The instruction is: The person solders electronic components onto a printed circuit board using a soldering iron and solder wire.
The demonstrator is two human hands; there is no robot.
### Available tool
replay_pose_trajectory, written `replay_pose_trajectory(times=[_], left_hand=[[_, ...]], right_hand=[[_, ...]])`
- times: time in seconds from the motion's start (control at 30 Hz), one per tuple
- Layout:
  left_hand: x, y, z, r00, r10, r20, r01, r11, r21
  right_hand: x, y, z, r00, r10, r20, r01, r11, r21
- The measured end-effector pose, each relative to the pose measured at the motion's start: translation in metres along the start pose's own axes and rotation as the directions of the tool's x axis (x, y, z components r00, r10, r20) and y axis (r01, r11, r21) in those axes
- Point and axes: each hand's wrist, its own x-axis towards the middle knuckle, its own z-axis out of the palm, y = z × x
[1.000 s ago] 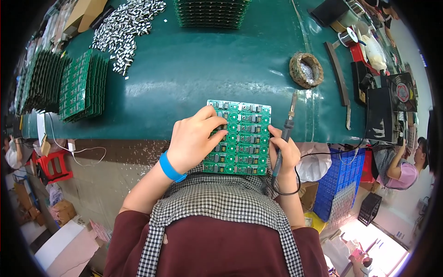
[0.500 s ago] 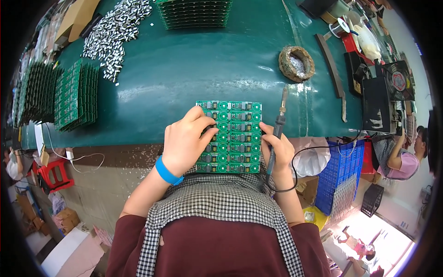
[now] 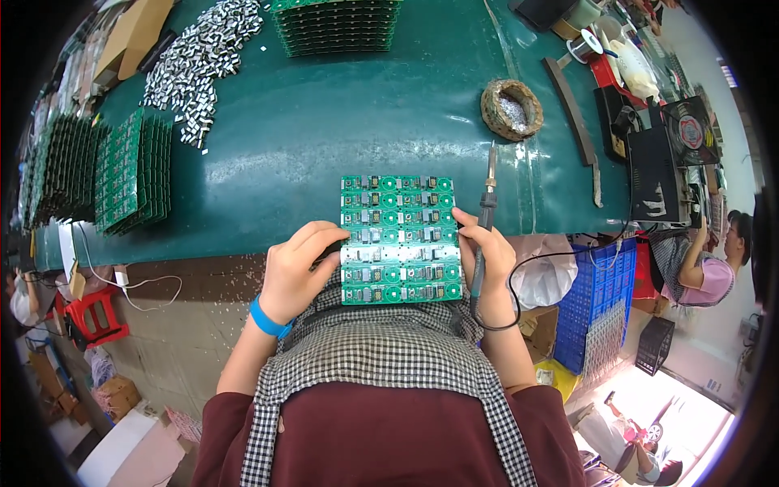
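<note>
A green circuit board panel [image 3: 400, 253], set with rows of small components, is held in front of my apron at the table's near edge. My left hand [image 3: 299, 269], a blue band on its wrist, grips the panel's left edge between thumb and fingers. At the opposite edge, my right hand [image 3: 489, 258] pinches the panel. The same hand also holds a soldering iron [image 3: 486, 213], its tip pointing away from me over the table. Beyond the tip sits a round, crusted tip-cleaning bowl [image 3: 511, 110] with silvery bits inside.
Stacks of green circuit boards stand at the left [image 3: 130, 174] and far middle [image 3: 334, 28]. Near them lies a heap of small metallic parts [image 3: 195, 69]. At the right are a dark bar [image 3: 572, 109], a solder spool [image 3: 584, 46], a black box [image 3: 656, 174] and a blue crate [image 3: 596, 300].
My left hand has drawn back from the panel's upper face to its left edge. The panel has tilted, with light now glaring across it. My right hand keeps hold of iron and panel.
</note>
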Motion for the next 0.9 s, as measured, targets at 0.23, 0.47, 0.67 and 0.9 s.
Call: replay_pose_trajectory(times=[0.23, 0.47, 0.67, 0.9], left_hand=[[0.002, -0.004, 0.005, 0.995, 0.074, -0.07, -0.07, 0.996, 0.052], [0.005, -0.005, 0.009, 0.978, 0.136, -0.16, -0.121, 0.988, 0.101], [0.009, 0.001, 0.007, 0.976, 0.094, -0.194, -0.078, 0.993, 0.087], [0.01, 0.001, 0.006, 0.968, 0.102, -0.23, -0.084, 0.993, 0.087]], right_hand=[[0.008, -0.003, 0.0, 0.999, 0.003, -0.043, -0.003, 1.0, -0.003], [0.012, -0.003, 0.002, 0.997, 0.02, -0.073, -0.018, 1.0, 0.025], [0.02, -0.008, 0.002, 0.993, 0.045, -0.105, -0.04, 0.998, 0.051], [0.023, -0.006, 0.004, 0.994, 0.013, -0.113, -0.005, 0.997, 0.076]])
